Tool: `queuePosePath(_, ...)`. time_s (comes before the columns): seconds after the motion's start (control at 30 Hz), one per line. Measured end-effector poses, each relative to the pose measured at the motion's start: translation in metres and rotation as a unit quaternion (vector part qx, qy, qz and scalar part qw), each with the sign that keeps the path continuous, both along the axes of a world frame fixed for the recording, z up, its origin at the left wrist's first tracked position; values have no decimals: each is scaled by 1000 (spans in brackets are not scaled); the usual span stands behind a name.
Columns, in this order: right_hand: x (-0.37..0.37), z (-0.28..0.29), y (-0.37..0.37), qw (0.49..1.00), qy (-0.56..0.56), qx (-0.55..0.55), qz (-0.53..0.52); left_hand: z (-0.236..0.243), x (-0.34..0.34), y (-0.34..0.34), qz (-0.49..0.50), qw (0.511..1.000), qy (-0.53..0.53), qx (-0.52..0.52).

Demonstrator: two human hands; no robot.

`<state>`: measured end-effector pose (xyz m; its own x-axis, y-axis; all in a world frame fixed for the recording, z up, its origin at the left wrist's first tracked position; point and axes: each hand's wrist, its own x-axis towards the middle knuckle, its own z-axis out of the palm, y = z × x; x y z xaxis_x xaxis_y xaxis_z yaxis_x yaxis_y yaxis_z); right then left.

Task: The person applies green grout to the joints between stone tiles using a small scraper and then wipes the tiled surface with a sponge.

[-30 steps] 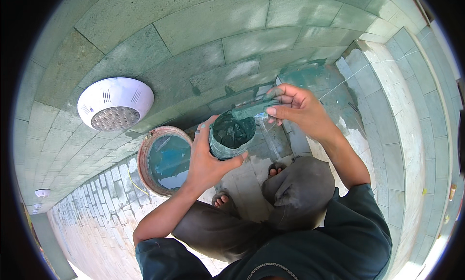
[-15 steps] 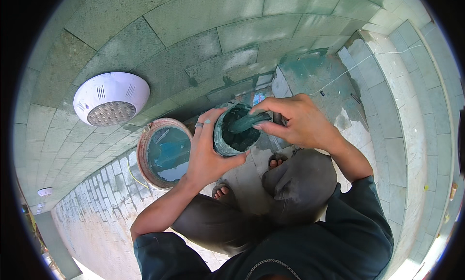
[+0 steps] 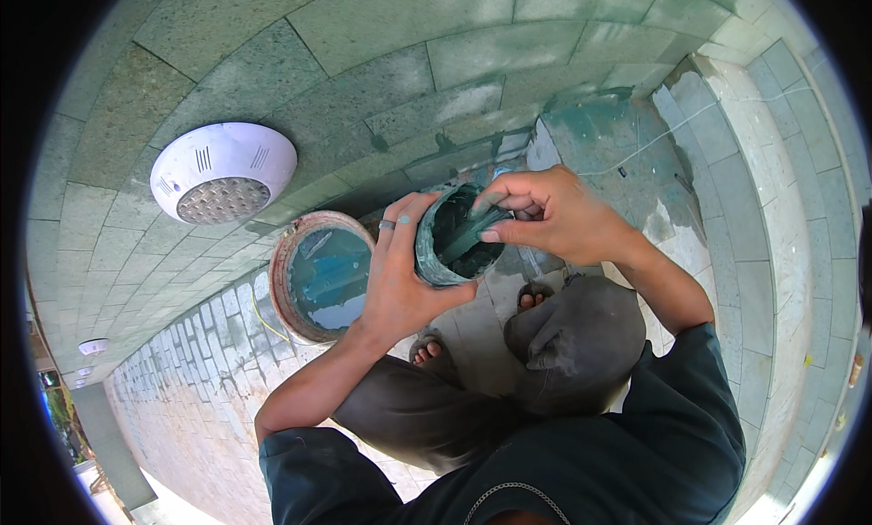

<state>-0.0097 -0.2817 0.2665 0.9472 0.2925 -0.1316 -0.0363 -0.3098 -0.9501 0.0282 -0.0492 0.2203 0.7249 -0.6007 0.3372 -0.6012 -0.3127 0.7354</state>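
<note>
A small round tub (image 3: 425, 252), its sides smeared with green, is tilted above the floor in front of my knees. Dark green paste (image 3: 445, 218) coats its inside. My left hand (image 3: 392, 284) wraps round the tub's left side, fingers at the far side and thumb along the near side. Between the thumb and fingers of my right hand (image 3: 568, 218) is a flat, paste-covered scraper (image 3: 467, 238), whose lower end reaches into the tub. The paste hides the scraper's exact shape.
A round bucket (image 3: 278, 284) holding bluish-green water stands left of the tub. A white round lamp (image 3: 222, 173) juts from the green tiled wall (image 3: 363, 80). On the right, a thin white wire (image 3: 668, 128) crosses the corner beside a tiled step (image 3: 727, 175).
The whole view has shifted slightly, so everything sits a little farther right. The scraper has turned and its end lies lower in the tub. Both holds stay the same.
</note>
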Motion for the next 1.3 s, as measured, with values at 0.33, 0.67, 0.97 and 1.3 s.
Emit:
queuePosePath(0.33,-10,-18,-40,956,54,259,-129,-2,4,3,20,996,84,-3)
queuePosePath(0.67,-15,-51,-104,804,-86,477,-346,-7,-3,0,0,975,212,-69)
queuePosePath(0.97,44,-119,-209,694,-229,318,-604,-9,-1,-4,-13,969,236,-69)
queuePosePath(1.3,81,-133,-200,730,-244,69,-635,-8,1,-14,-24,966,251,-54)
